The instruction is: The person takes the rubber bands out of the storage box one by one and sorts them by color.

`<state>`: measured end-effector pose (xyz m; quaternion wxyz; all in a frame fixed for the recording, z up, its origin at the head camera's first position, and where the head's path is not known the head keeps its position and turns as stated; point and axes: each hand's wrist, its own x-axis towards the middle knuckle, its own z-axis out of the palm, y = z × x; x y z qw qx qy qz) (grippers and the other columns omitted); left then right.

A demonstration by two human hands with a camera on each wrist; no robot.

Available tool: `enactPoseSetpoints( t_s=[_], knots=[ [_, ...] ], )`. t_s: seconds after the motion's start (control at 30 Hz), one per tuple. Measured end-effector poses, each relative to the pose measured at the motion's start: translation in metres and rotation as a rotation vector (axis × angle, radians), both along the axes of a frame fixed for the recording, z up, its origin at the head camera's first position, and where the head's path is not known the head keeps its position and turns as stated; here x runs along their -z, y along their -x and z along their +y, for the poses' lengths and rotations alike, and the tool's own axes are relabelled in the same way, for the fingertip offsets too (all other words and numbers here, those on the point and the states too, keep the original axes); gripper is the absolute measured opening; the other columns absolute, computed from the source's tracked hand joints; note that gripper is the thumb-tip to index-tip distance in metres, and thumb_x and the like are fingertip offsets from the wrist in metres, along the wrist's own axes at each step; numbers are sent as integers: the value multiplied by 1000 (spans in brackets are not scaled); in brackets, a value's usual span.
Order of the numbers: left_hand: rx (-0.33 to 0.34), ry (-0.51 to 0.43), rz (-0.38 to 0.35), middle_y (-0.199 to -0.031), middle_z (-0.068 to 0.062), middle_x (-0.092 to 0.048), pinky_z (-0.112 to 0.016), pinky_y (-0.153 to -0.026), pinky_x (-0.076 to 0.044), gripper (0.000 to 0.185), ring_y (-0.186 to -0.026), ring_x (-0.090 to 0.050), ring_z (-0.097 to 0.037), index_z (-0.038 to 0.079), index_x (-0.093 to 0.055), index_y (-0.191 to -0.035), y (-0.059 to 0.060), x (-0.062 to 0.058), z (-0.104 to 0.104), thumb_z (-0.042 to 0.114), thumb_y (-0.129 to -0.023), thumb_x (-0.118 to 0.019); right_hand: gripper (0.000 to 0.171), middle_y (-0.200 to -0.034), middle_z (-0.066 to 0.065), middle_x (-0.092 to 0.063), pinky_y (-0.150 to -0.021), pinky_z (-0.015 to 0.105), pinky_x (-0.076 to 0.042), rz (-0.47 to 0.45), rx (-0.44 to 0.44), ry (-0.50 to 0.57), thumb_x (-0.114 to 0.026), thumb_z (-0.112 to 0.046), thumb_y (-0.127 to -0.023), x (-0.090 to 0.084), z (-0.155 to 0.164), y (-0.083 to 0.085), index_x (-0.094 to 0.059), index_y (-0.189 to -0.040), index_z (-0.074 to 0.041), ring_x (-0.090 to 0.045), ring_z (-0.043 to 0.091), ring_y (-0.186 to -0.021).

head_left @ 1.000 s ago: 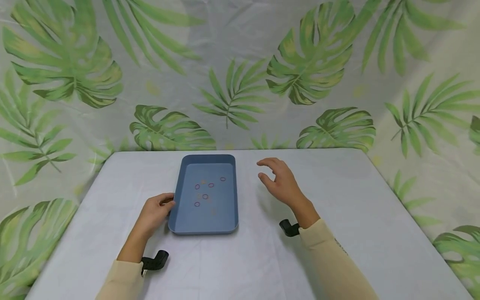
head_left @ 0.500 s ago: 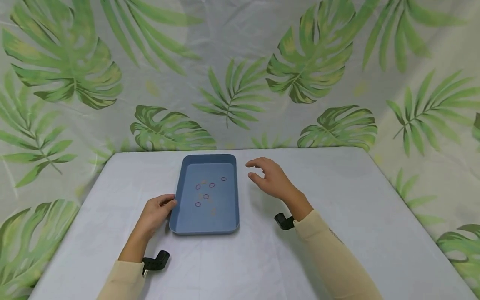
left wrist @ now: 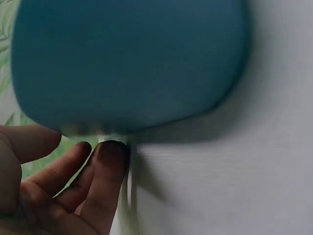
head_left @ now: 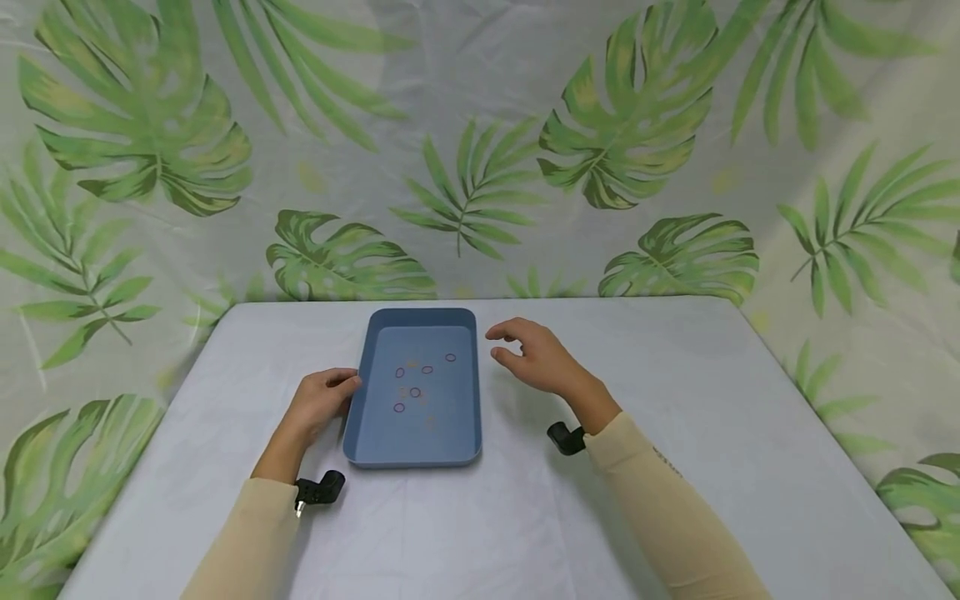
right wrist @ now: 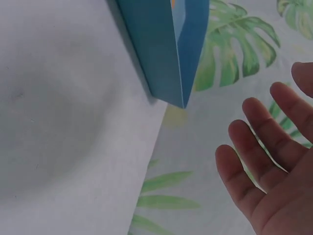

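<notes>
A blue rectangular tray point(head_left: 358, 392) lies lengthwise on the white table point(head_left: 675, 433), with several small rubber bands point(head_left: 415, 392) scattered inside it. My left hand point(head_left: 339, 388) is against the tray's left wall. In the left wrist view its fingertips point(left wrist: 111, 155) touch the lower edge of the tray point(left wrist: 127, 63), the thumb lying beside them without pinching. My right hand point(head_left: 504, 343) hovers just right of the tray's far end, fingers relaxed and holding nothing. The right wrist view shows the spread fingers point(right wrist: 264, 142) apart from a corner of the tray point(right wrist: 166, 49).
A leaf-printed cloth point(head_left: 480, 167) hangs behind and around the table. Black wrist mounts point(head_left: 322, 487) point(head_left: 564, 437) sit on both cream sleeves. The white tabletop point(right wrist: 63, 122) stretches to both sides of the tray.
My left hand has slid forward along the tray's left wall. My right hand has drifted left, closer to the tray's right rim. The tray has stayed put.
</notes>
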<state>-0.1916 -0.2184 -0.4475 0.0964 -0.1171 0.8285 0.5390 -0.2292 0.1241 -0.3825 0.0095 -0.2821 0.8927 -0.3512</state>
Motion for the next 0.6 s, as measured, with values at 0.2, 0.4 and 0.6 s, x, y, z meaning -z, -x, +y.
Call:
enactPoseSetpoints(
  t_s=[0.2,0.4,0.6],
  knots=[
    [11,-46,-13,-142,-25,-55,-29,-90,-59,48,-114,-67,-23,-1,-51,-142,18,0,-5,25,-101,-55,32,-130,14,-63,-101,53,-51,-15,-13,-12,-58,-16,-99,1,0,2,-62,-128,-5,-57,37,-121],
    [5,-124,-66,-146,-22,-51,-26,-93,-57,49,-117,-64,-18,2,-48,-145,25,1,-5,24,-102,-55,32,-130,15,-64,-102,52,-50,-23,-26,-35,-58,-16,-99,-3,-2,9,-62,-128,-3,-58,36,-120],
    [-6,-158,-80,-147,-22,-51,-26,-94,-57,49,-113,-64,-13,1,-48,-145,23,3,-4,22,-102,-55,31,-128,14,-65,-103,49,-50,-67,-39,-75,-58,-16,-99,-8,-15,23,-63,-127,-5,-59,33,-120]
  ],
)
